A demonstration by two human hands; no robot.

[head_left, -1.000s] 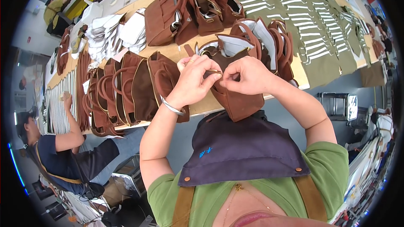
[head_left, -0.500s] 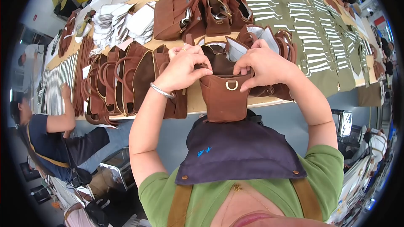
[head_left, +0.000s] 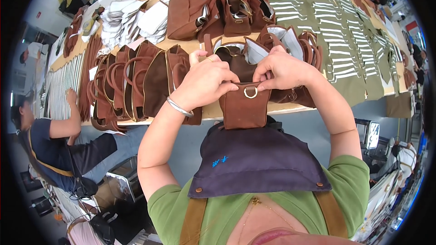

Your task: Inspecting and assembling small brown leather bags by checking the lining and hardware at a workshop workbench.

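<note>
A brown leather handbag [head_left: 245, 109] with a gold D-ring [head_left: 250, 92] on its end panel stands against my dark apron at the table edge. My left hand [head_left: 206, 81] pinches the bag's top edge left of the ring, thumb outside. On the other side of the ring, my right hand [head_left: 281, 69] pinches the same edge between thumb and fingers. The two hands are a short gap apart, and the bag's edge runs between them. Behind the edge, the dark interior and a pale lining show; the fingertips inside are hidden.
Several brown handbags [head_left: 131, 84] stand in a row at the left, more [head_left: 188, 11] at the back. White fabric pieces [head_left: 120, 22] lie far left. Striped olive pieces [head_left: 334, 41] cover the right of the table. A co-worker [head_left: 50, 140] stands at the left.
My left hand has moved right, closer to my right hand. My right hand has shifted slightly left, its thumb now nearer the edge. The bag's top edge looks drawn in.
</note>
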